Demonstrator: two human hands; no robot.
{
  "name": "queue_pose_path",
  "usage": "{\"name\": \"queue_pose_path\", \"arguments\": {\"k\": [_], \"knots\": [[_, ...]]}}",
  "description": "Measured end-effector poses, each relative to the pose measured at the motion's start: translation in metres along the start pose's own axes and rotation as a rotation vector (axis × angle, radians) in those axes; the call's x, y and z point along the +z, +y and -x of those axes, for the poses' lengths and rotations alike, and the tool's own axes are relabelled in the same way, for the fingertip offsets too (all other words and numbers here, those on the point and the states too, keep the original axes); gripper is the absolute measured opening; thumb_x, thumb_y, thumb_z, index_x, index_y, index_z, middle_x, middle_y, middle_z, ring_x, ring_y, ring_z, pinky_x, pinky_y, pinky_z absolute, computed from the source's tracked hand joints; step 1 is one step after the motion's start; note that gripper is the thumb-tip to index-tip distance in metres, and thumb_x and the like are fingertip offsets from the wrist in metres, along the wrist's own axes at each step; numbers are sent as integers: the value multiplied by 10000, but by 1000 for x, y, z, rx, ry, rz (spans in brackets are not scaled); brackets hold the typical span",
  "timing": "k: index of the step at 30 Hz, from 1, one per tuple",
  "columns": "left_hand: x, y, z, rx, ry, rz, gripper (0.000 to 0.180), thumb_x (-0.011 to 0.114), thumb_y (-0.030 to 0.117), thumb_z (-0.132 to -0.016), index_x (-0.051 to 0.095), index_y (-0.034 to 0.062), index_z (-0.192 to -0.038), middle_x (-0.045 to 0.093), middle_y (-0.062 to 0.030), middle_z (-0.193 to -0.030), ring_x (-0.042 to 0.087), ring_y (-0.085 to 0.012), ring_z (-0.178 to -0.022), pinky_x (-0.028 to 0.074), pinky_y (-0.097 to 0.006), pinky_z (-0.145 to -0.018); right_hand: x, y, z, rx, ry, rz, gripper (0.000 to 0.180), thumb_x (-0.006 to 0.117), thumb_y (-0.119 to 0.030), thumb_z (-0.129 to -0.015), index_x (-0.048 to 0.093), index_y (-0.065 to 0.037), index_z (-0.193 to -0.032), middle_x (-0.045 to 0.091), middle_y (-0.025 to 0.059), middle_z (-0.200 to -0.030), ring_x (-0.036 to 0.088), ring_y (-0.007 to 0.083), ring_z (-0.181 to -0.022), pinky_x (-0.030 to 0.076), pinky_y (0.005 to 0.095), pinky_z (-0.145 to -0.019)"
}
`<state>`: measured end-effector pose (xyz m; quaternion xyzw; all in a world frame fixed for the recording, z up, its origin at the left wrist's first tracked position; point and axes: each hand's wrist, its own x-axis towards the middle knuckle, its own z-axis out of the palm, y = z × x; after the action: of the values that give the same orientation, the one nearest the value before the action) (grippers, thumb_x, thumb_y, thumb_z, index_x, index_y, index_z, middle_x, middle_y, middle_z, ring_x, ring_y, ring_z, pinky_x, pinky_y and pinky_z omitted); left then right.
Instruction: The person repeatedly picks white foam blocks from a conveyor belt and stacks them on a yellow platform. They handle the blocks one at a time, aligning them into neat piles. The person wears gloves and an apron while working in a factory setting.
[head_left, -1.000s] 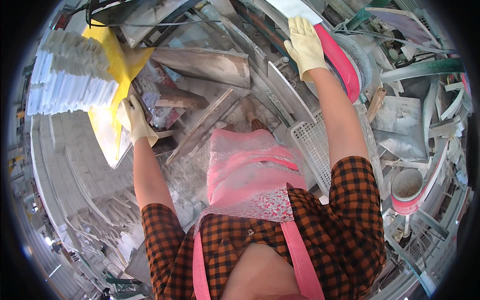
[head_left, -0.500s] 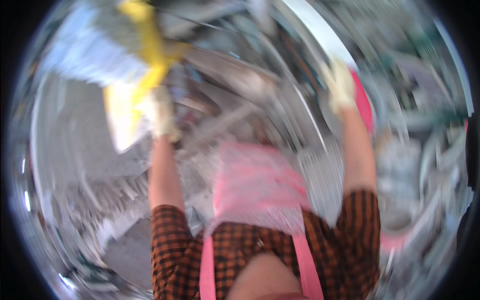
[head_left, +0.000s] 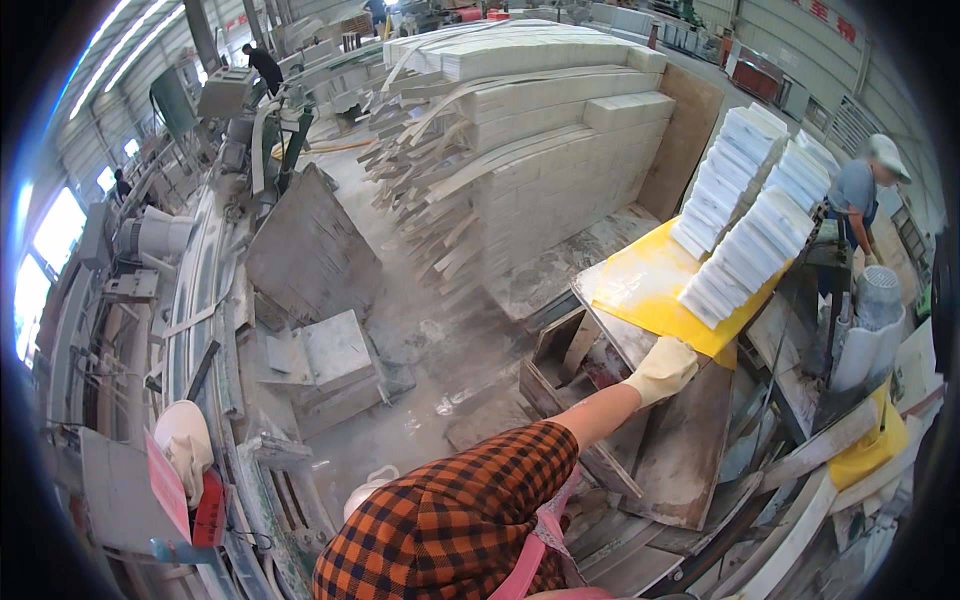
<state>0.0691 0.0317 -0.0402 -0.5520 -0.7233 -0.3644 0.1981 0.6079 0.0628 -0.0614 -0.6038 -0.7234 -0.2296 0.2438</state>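
Observation:
My left hand (head_left: 662, 372), in a pale cream glove, is closed at the near edge of a board covered with a yellow sheet (head_left: 640, 285). Its fingertips are partly hidden at that edge. Stacks of thin white stone strips (head_left: 745, 265) stand on the yellow sheet just beyond the glove. Beneath it is a worn wooden box frame (head_left: 690, 470). My left arm, in an orange and black checked sleeve, reaches across from the lower middle. My right hand is out of the picture.
A tall pile of white slabs (head_left: 570, 130) fills the far middle, with long offcuts jutting from its left side. Leaning boards (head_left: 310, 240) and machine rails (head_left: 195, 300) line the left. A person (head_left: 865, 195) in a pale cap works at the far right, near a motor (head_left: 880, 297).
The view has swung left, so the yellow sheet, the white strips and my left hand now lie at the right. My right hand has left the picture. The blur has cleared.

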Motion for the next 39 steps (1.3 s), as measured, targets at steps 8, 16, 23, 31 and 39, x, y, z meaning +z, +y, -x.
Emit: {"name": "queue_pose_path", "arguments": {"k": [8, 16, 23, 31, 39], "knots": [[-7, -1, -2, -58, -80, 79, 292, 607, 223, -852, 662, 29, -641, 660, -200, -719, 642, -398, -688, 495, -500, -675, -16, 18, -3, 27, -15, -13, 286, 622, -313, -983, 637, -96, -1169, 618, 137, -1181, 558, 340, -1092, 467, 458, -971], [-5, -3, -3, -58, -55, 140, 294, 610, 224, -845, 643, 21, -634, 657, -196, -719, 639, -407, -707, 492, -506, -689, 18, 98, -22, -949, 391, -199, 634, 528, -380, -990, 450, -41, -1520, 425, 202, -1576, 351, 384, -1476, 332, 449, -1176], [-8, 1, -2, -70, -79, 104, 280, 615, 218, -842, 648, 20, -647, 653, -194, -723, 640, -406, -719, 491, -502, -688, 65, 110, -15, -578, -46, 410, 681, 557, -346, -932, 444, -11, -1514, 426, 210, -1569, 367, 365, -1475, 345, 464, -1165], [-6, 1, -2, -87, -75, 91, 262, 626, 219, -825, 653, 19, -657, 655, -189, -721, 638, -398, -707, 496, -491, -677, -16, 67, -57, -190, -202, -38, 438, 513, -255, -1015, 550, 29, -1345, 636, 277, -1167, 614, 439, -1056, 508, 522, -862], [-5, 2, -2, -75, -75, 28, 263, 638, 230, -812, 671, 31, -645, 653, -170, -691, 641, -384, -683, 495, -476, -659, -46, 0, -93, -147, -306, -208, 368, 490, -209, -1032, 584, 33, -1292, 629, 265, -1206, 607, 411, -1094, 488, 487, -928]]}}
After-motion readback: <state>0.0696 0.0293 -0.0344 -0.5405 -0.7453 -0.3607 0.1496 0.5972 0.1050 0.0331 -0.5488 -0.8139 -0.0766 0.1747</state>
